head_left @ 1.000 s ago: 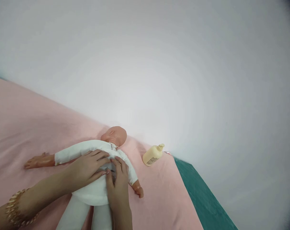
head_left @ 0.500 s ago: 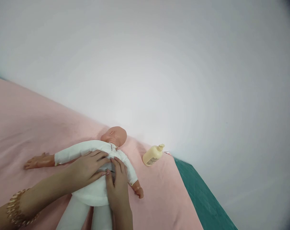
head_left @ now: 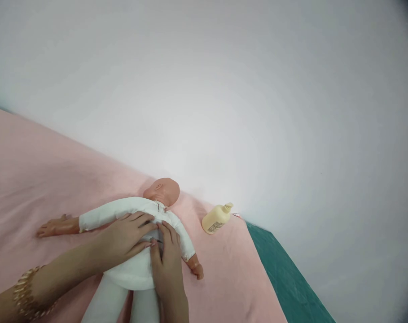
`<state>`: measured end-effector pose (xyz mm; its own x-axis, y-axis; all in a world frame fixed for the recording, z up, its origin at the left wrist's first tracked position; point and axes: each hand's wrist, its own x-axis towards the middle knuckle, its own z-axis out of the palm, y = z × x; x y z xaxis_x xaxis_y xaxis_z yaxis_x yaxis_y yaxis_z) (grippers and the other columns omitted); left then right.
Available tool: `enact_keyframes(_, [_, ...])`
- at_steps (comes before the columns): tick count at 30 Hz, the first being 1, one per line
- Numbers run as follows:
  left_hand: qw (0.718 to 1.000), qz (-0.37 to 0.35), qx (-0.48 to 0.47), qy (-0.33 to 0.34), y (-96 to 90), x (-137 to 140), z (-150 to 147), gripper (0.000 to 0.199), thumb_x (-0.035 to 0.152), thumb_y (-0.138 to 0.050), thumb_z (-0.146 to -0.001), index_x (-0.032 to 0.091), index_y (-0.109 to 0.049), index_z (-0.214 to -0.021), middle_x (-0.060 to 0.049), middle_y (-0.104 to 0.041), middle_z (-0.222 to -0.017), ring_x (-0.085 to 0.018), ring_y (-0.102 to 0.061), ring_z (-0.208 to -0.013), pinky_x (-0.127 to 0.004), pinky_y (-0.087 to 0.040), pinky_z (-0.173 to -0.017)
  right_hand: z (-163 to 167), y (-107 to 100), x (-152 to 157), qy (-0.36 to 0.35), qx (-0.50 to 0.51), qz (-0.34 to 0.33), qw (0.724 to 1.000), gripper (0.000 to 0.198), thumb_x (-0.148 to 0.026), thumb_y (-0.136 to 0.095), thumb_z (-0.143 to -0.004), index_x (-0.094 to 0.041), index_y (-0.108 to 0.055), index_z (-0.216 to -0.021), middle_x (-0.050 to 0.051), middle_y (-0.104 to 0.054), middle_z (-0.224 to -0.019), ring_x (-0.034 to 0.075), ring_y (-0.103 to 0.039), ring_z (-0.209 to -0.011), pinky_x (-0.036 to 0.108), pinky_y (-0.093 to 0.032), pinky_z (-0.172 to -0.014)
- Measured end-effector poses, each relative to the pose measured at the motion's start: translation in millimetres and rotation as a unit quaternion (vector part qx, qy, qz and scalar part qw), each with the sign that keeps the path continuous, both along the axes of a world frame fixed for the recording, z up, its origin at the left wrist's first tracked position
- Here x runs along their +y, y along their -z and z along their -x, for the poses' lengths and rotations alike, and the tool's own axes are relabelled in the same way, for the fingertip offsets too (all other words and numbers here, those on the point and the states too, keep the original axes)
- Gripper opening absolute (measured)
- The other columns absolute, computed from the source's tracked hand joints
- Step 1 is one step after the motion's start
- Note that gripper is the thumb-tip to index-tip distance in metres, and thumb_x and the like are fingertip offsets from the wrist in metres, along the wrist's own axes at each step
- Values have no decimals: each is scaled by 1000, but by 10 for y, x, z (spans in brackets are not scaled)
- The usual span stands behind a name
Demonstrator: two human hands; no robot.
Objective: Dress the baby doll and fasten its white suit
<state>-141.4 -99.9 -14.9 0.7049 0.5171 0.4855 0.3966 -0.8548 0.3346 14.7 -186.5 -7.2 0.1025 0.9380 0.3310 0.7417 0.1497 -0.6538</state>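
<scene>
A baby doll [head_left: 133, 269] with a white cloth body lies face down, its bald head turned toward the wall and its arms spread. Across the left side of its back rests my left hand [head_left: 126, 237], fingers stretched out and slightly apart. On the right side of the back lies my right hand [head_left: 168, 258], its fingers extended and the thumb apart. Between the two hands a greyish patch [head_left: 153, 234] with a dark line shows on the doll's back; the fingertips partly cover it. Neither hand grips anything that I can make out.
A pale yellow pump bottle [head_left: 216, 219] stands to the right of the doll, close to the white wall [head_left: 204, 112]. Pink cloth [head_left: 234, 273] lies beneath everything. Beyond its right edge shows a green surface [head_left: 287, 273]. A gold bracelet [head_left: 27, 291] circles my left wrist.
The whole scene has shifted slightly right in the view. Both hands keep nearly the same place on the doll's back.
</scene>
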Motion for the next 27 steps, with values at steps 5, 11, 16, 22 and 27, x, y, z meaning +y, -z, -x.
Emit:
enact_keyframes(5, [1000, 15, 10, 1, -16, -8, -1, 27, 26, -52, -92, 27, -59, -118, -4, -58, -125, -28, -50, -116, -46, -40, -97, 6, 7, 6, 3, 3, 8, 1000, 41, -22, -45, -93, -20, -54, -133, 11, -50, -139, 24, -42, -133, 48, -36, -111])
enact_keyframes(11, [1000, 16, 19, -10, -31, -29, -10, 27, 25, -52, -92, 26, -59, -119, -6, -58, -125, -29, -51, -115, -46, -41, -95, 5, 10, -1, 0, 7, 17, 1000, 41, -23, -43, -94, -18, -52, -134, 11, -49, -140, 24, -40, -134, 47, -34, -113])
enact_keyframes(16, [999, 19, 23, -13, -42, -42, -13, 29, 26, -53, -93, 28, -58, -122, -4, -58, -126, -28, -50, -116, -46, -41, -94, -2, 15, 4, -3, 8, 17, 1000, 41, -26, -41, -95, -19, -52, -134, 11, -48, -141, 24, -39, -135, 49, -34, -113])
enact_keyframes(22, [1000, 5, 18, -18, -29, -44, -17, 29, 26, -56, -91, 29, -59, -120, -3, -58, -126, -27, -51, -116, -43, -42, -93, 5, 3, -4, -1, 8, 19, 1000, 41, -25, -42, -95, -19, -52, -135, 11, -48, -141, 24, -40, -135, 49, -34, -113])
enact_keyframes(27, [1000, -9, 10, -24, -4, -34, -15, 27, 28, -56, -91, 28, -60, -118, -3, -59, -125, -27, -52, -114, -40, -44, -92, 7, -6, -17, -6, 13, 24, 1000, 41, -27, -41, -95, -19, -52, -135, 11, -48, -142, 24, -40, -135, 49, -35, -112])
